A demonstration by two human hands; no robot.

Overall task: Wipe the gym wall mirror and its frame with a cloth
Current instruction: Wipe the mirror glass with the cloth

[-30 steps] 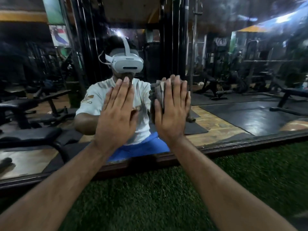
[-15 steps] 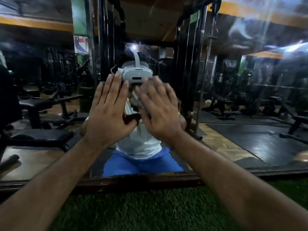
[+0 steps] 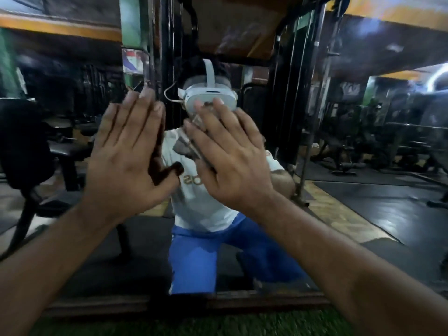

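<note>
The mirror (image 3: 363, 166) fills nearly the whole frame, and its dark frame (image 3: 121, 305) is seen only as a strip along the bottom edge, above a blurred band of green turf (image 3: 169, 326); the other sides of the frame are cut off. The left hand (image 3: 128, 156) is laid flat against the glass left of centre, fingers straight and close together, nothing held in it. The right hand (image 3: 230, 161) is spread wide just right of centre, its straight fingers pressing the cloth (image 3: 186, 146) to the glass. Most of the cloth is hidden behind that hand; only a grey, crumpled edge is seen past the fingers on the left, and a little between the fingertips near the top. Both forearms are cut off at the lower corners. In the reflection, a kneeling person in a white shirt and blue shorts is seen at centre, partly covered by the hands, with a white headset (image 3: 209, 97) above the right hand. The reflected gym machines (image 3: 363, 141) at right and the bench (image 3: 36, 146) at left are dim and smeared, and their details cannot be made out.
</note>
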